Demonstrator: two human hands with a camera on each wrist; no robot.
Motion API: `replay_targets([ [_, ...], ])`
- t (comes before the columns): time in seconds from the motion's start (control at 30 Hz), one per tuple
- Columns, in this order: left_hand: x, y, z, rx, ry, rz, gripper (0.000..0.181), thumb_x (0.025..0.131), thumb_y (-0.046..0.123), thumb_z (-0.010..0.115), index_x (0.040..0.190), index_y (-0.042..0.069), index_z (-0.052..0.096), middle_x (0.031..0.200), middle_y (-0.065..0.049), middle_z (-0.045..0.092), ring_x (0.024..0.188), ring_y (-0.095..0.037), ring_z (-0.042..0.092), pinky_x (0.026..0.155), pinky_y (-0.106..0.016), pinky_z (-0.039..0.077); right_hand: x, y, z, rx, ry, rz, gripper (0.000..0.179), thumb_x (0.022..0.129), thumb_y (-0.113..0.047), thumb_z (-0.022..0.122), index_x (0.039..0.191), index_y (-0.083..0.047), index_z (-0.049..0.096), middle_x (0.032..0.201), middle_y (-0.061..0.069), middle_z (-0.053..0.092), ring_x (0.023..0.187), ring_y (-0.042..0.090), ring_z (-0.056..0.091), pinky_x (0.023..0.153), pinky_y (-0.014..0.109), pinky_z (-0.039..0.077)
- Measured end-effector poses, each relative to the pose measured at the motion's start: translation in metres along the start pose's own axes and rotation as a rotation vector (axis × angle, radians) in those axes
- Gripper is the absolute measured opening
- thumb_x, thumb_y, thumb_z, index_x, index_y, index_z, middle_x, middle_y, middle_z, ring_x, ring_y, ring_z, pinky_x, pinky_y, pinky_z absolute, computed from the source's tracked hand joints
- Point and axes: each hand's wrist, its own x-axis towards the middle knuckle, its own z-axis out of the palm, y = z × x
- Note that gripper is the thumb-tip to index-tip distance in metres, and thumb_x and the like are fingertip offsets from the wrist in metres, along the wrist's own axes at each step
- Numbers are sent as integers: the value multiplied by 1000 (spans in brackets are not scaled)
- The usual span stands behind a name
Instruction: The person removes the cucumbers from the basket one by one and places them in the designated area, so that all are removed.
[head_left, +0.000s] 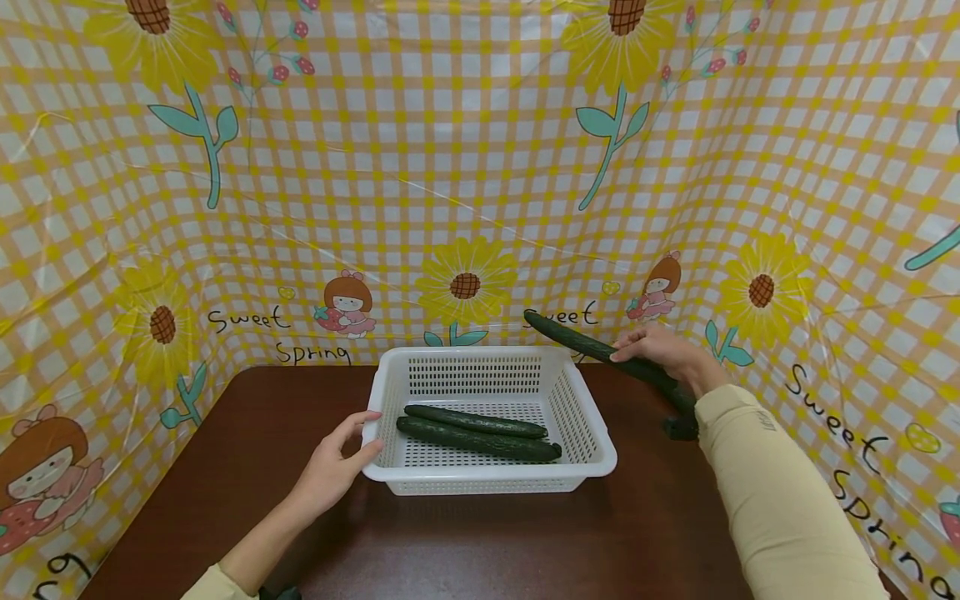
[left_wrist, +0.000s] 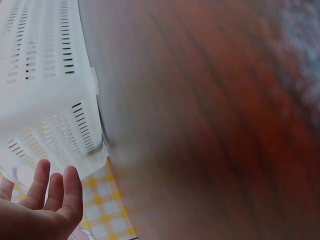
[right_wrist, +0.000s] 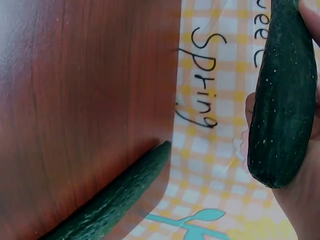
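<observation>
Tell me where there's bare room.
Free: the table in front of the white basket, and at left between the left hand and patterned cloth. Crowded: inside the basket, two cucumbers; right side, another cucumber near the cloth.

Cucumbers [right_wrist: 282, 100] are being seen dark green, one pale-speckled; basket [head_left: 495, 472] is being seen white; desk [head_left: 465, 550] is being shown reddish brown; cloth [head_left: 450, 125] is being patterned with yellow-orange-white checks, sunflowers [head_left: 465, 286].
</observation>
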Motion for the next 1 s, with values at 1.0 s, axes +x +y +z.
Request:
replay_targets([
  [1.0, 0, -4, 0, 1, 1, -21, 45, 96, 33, 69, 138, 25, 56, 122, -7, 66, 118, -23, 55, 100, -47, 40, -31, 71, -4, 55, 89, 151, 52, 97, -30, 66, 129, 10, 60, 146, 32, 45, 133, 47, 41, 107, 54, 39],
])
